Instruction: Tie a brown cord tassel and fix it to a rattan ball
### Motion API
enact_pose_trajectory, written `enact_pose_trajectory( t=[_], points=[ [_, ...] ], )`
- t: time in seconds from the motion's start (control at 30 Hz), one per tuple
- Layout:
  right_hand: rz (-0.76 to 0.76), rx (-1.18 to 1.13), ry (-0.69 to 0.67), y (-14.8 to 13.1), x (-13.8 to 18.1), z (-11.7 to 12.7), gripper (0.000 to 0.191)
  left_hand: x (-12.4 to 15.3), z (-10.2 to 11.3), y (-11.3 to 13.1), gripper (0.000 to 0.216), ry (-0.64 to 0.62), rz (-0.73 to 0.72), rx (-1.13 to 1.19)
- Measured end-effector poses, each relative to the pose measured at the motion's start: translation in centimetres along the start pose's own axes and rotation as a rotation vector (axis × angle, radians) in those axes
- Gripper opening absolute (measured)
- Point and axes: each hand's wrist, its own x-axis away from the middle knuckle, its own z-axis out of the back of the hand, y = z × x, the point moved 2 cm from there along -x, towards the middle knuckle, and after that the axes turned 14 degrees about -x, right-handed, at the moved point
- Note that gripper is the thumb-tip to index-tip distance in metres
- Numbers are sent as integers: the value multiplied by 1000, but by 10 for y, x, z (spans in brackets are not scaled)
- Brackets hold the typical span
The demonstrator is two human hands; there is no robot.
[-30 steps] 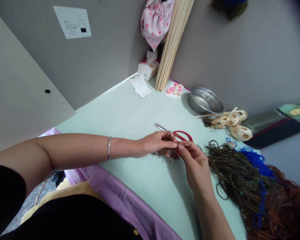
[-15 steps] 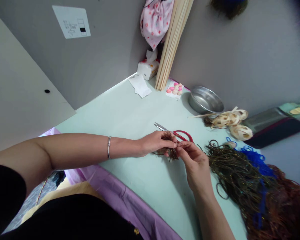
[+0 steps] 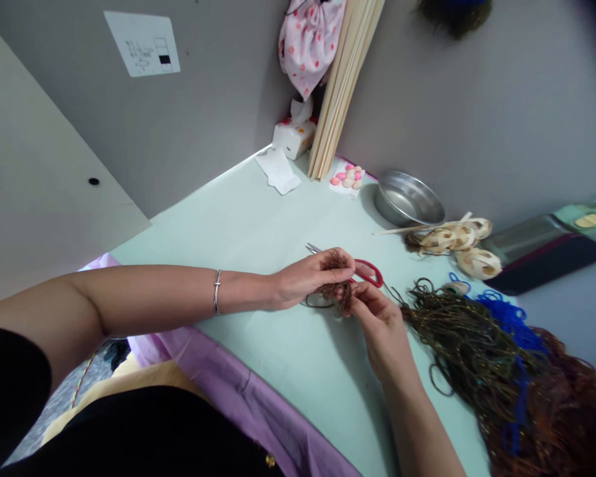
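Note:
Between my two hands is a small bundle of brown yarn (image 3: 334,290), frayed and partly covered by my fingers. My left hand (image 3: 310,275), with a silver bracelet at its wrist, is closed around the bundle, thumb on top. From the right, my right hand (image 3: 380,318) pinches the yarn at its near right side. Just behind the hands lie scissors with red handles (image 3: 372,273) on the pale green table (image 3: 218,232); my left hand hides their middle.
Dark green yarn (image 3: 451,331), blue yarn (image 3: 511,315) and brown yarn (image 3: 561,391) pile up at the right. Behind stand a metal bowl (image 3: 410,199), woven strip balls (image 3: 477,262), wooden strips (image 3: 345,93) and a tissue pack (image 3: 293,138). A purple cloth (image 3: 238,384) hangs along the near edge.
My left hand has turned slightly and its fingers have shifted right over the scissors' handles. My right hand has moved slightly down and left along the yarn bundle.

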Motion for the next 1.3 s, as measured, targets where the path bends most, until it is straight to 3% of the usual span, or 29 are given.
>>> enact_pose_trajectory(
  t=[0.13,0.27,0.37,0.5,0.63,0.93,1.13,1.3],
  points=[
    [29,-34,103,2,-1,5,11,-1,1,-4,21,79,64,-54],
    [49,-128,164,2,0,9,13,-2,0,-11,25,44,168,-50],
    [76,-109,152,1,1,9,16,-2,-2,-12,25,1,185,-29],
    [64,-52,134,1,2,8,21,-2,0,-9,30,80,172,31],
    [1,-34,23,1,2,5,15,-1,3,-7,30,105,163,22],
    [49,-73,120,4,-1,11,13,-1,0,-7,21,29,218,-9],
    [-79,21,-108,-2,2,0,19,-3,5,-7,22,101,176,32],
    [4,83,2,-8,3,1,29,-1,2,-9,18,3,138,-110]
  ],
)
